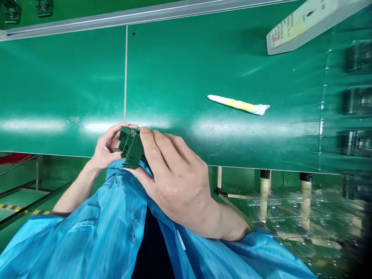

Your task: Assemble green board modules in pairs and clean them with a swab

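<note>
Close to my body, at the near edge of the green tabletop (186, 73), I hold a dark green, block-shaped plastic part (132, 149) with slots and thin ribs. My left hand (107, 145) grips its left side, fingers behind and thumb in front. Over its right side curls my right hand (177, 174), with the thumb below and the fingers on top. The fingertips of both hands are partly hidden by the part. To the right, on the tabletop, lies a thin white and yellow wrapped stick (238, 104), touched by neither hand.
A pale box-like holder with a printed label (299, 27) stands at the back right. Several dark parts (359, 100) line the right edge, blurred. A metal rail (87, 23) runs along the back. Below on the right are clear plastic trays (290, 217) around beige pipes (264, 197).
</note>
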A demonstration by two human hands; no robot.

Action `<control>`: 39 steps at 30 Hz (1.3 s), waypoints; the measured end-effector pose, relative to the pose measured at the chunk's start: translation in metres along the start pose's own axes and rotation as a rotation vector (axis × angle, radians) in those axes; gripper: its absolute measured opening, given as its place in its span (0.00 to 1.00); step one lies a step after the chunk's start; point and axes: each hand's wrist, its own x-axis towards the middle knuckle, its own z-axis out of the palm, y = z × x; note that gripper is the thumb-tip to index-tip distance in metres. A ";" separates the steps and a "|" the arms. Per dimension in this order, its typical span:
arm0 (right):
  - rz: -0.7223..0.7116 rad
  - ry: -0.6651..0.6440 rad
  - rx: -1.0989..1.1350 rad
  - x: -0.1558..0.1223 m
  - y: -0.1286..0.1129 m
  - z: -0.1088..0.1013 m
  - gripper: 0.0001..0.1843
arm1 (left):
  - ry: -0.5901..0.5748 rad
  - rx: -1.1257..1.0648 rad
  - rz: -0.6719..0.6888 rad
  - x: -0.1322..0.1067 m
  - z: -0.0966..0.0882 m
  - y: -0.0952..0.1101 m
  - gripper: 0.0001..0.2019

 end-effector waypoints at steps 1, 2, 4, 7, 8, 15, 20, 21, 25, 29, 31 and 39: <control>-0.002 0.002 0.016 0.000 0.000 0.000 0.23 | 0.005 -0.001 -0.004 -0.001 0.000 0.001 0.33; -0.009 0.004 0.024 -0.001 0.001 0.001 0.24 | 0.010 -0.004 -0.012 -0.001 0.000 0.001 0.34; -0.029 0.019 0.024 -0.003 0.003 0.003 0.24 | 0.016 -0.013 -0.035 -0.003 -0.001 0.002 0.35; -0.054 0.045 0.016 -0.005 0.005 0.006 0.27 | -0.001 -0.039 -0.018 -0.004 -0.002 0.005 0.34; -0.059 0.054 0.017 -0.005 0.006 0.006 0.27 | -0.013 -0.041 0.009 -0.003 -0.002 0.006 0.33; -0.054 0.077 0.158 -0.004 0.029 0.016 0.26 | -0.029 0.091 0.115 0.000 -0.003 0.009 0.32; 0.185 -0.006 0.280 -0.002 0.061 0.040 0.33 | 0.249 0.226 0.127 -0.005 -0.015 -0.005 0.35; 0.212 -0.032 0.272 -0.003 0.067 0.040 0.35 | 0.294 0.220 0.134 -0.006 -0.019 -0.009 0.36; 0.227 -0.022 0.190 -0.014 0.099 0.021 0.41 | 0.492 0.229 0.043 -0.016 -0.028 -0.018 0.39; 0.426 0.205 -0.154 -0.031 0.156 -0.002 0.25 | 0.622 0.152 -0.065 -0.015 -0.017 -0.009 0.33; 0.498 0.182 -0.295 -0.039 0.183 -0.007 0.19 | 0.669 0.109 -0.040 -0.009 -0.007 -0.005 0.31; 0.473 0.325 -0.253 -0.048 0.128 -0.001 0.11 | 0.988 0.432 0.320 0.012 0.011 -0.015 0.37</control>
